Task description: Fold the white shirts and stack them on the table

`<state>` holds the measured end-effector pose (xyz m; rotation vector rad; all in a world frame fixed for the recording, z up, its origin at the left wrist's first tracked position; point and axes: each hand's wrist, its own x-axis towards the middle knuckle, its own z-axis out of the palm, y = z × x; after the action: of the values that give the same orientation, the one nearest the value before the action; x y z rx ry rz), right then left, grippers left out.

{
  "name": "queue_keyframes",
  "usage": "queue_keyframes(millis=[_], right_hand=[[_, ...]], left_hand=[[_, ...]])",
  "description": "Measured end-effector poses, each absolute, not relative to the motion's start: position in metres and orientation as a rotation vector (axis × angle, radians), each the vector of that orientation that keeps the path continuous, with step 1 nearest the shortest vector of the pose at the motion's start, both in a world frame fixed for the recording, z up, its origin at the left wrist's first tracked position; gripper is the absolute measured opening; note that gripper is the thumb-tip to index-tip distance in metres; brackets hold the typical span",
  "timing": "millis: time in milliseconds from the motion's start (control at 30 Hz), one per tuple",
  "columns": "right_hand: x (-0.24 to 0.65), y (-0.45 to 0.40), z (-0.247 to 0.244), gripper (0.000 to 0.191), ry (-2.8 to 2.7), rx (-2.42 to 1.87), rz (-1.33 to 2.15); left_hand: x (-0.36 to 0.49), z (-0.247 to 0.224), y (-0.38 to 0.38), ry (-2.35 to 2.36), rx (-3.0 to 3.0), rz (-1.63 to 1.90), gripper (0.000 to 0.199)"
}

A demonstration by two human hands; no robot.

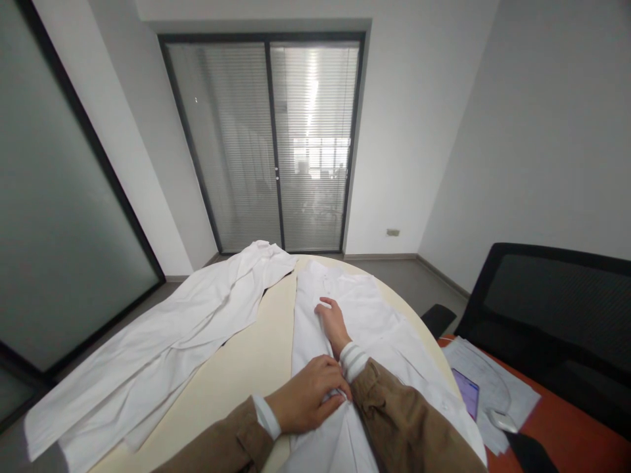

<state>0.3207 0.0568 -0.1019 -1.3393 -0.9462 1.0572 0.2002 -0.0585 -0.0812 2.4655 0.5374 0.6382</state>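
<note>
A white garment lies spread over the right side of the round, cream table; whether it is a coat or a shirt I cannot tell. Near the front, my left hand pinches a fold of its cloth between thumb and fingers. Farther up, my right hand rests over the same garment, its fingers loosely curved and apart, with no cloth visibly gripped. My right forearm covers part of the cloth. On the left, a second long white garment lies lengthwise, creased, with its lower end reaching past the table edge.
To the right stands a black mesh chair beside an orange-red surface. Papers, a phone with a lit screen and a white mouse-like object lie there. Glass panels with blinds are ahead.
</note>
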Motion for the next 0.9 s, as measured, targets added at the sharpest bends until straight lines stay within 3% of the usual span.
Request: queue_keyframes(millis=[167,367,533,667,900], right_hand=[[0.321,0.056,-0.104,0.050,-0.886,-1.352,1.076],[0.323,0.060,-0.112,0.050,-0.874,-1.356,1.076],[0.324,0.060,-0.111,0.053,-0.834,-1.321,1.144],[0.325,0.063,-0.114,0.057,-0.805,-1.303,1.192],[0.326,0.066,-0.122,0.058,-0.836,-1.284,1.151]], left_hand=[[0.202,-0.086,-0.058,0.500,2.474,0.617,0.013],[0.194,-0.091,-0.058,0.298,2.543,0.586,0.041],[0.195,-0.091,-0.063,0.283,2.527,0.636,0.010],[0.201,-0.089,-0.068,0.292,2.471,0.651,0.005],[0.204,-0.099,-0.067,0.290,2.599,0.635,0.029]])
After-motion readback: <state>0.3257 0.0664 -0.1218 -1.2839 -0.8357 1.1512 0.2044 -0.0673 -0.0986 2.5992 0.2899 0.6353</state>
